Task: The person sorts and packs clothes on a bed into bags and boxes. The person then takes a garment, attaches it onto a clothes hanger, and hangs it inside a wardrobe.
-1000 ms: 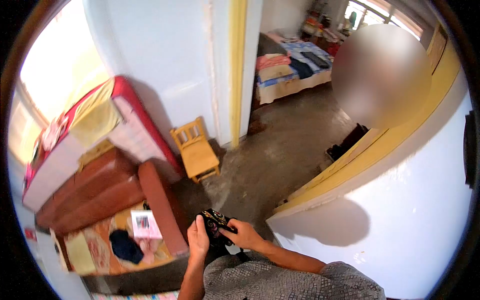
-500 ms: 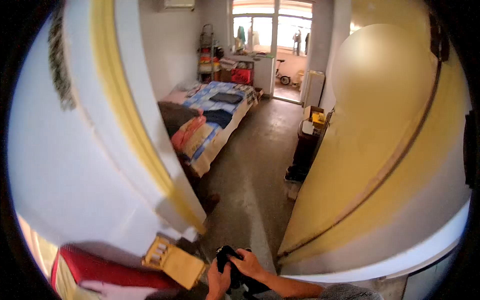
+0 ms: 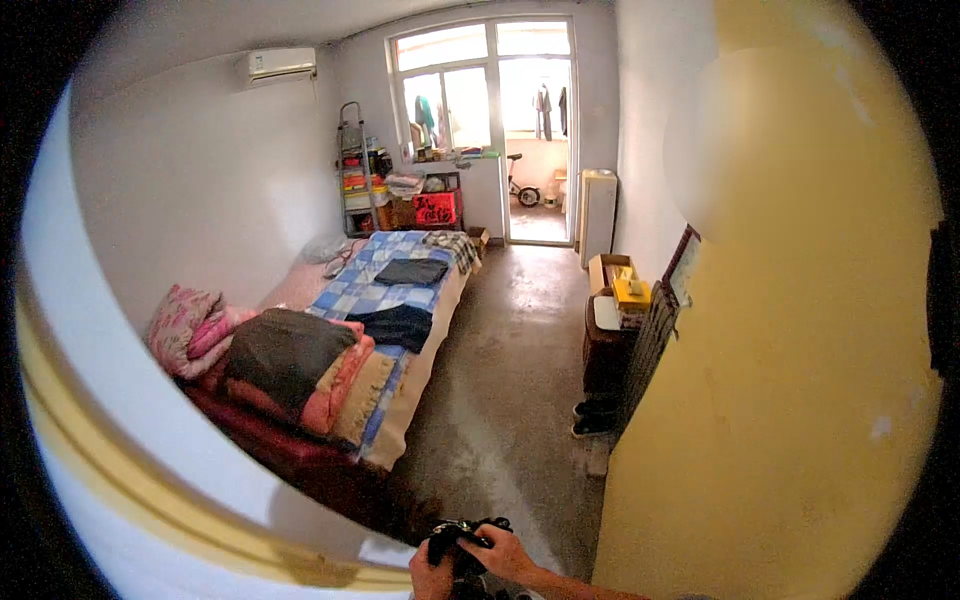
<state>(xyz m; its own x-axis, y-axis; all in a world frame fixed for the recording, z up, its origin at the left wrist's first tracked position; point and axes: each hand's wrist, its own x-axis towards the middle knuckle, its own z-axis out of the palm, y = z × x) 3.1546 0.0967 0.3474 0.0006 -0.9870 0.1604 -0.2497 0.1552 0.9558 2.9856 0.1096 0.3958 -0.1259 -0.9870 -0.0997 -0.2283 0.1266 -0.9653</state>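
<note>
Daylight through a far window and doorway
A bed with a blue-checked cover stands left, by a pale wall with an air conditioner; near right, a yellow door; between them, grey-brown floor.

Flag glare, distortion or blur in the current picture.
In the head view, the window is blown out, glare streaks the floor, the yellow door frame bows, a round blur covers part of the yellow door, and the black cloth shows little detail.
</note>
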